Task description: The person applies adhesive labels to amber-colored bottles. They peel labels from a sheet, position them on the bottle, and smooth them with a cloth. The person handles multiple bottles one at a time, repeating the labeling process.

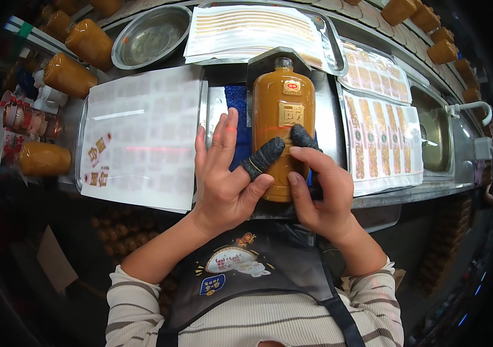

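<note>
An amber-brown glazed bottle lies in front of me with its neck pointing away. A small red-and-gold label sits near its shoulder, with a raised gold character decal below it. My left hand is open at the bottle's left side, its fingers stretched out. Its index finger wears a black finger cover, and the tip touches the bottle below the gold decal. My right hand rests on the bottle's right side, fingers apart, with a black-covered fingertip by the decal's lower edge.
A white decal sheet with a few gold decals lies at left, near several brown bottles. Behind are a steel bowl and stacked gold-striped sheets. More gold decal sheets lie at right beside a sink.
</note>
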